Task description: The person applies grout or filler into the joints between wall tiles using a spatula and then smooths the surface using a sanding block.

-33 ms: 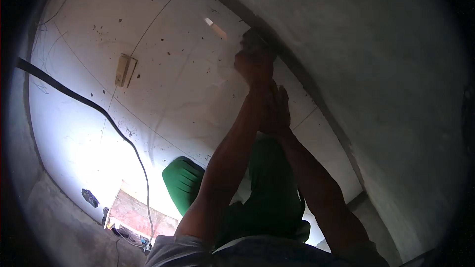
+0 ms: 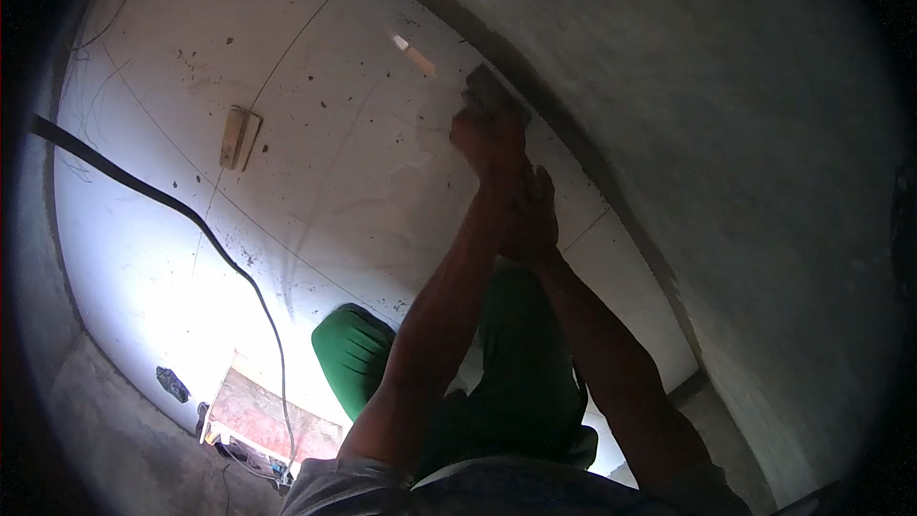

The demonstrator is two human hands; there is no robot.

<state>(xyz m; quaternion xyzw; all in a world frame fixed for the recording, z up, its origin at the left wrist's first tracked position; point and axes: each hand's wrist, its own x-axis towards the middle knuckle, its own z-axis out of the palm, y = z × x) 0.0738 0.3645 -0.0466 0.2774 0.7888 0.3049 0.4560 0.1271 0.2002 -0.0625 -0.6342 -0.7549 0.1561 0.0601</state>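
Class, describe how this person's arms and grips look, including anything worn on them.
The bare left arm comes out of a loose grey fabric sleeve; the bare right arm meets a darker, shadowed fabric sleeve near the picture's lower edge. The ungloved left grip and ungloved right grip show no ring, wristband or marking visible in the dim light.

Below me spreads a pale floor [image 2: 330, 172], crossed by thin dark lines [image 2: 217, 190] and dotted with specks [image 2: 229, 40]. I have grey on 2 sides: a shadowed right wall [image 2: 735, 153], and a left wall [image 2: 110, 420] near glaring white light [image 2: 181, 291].
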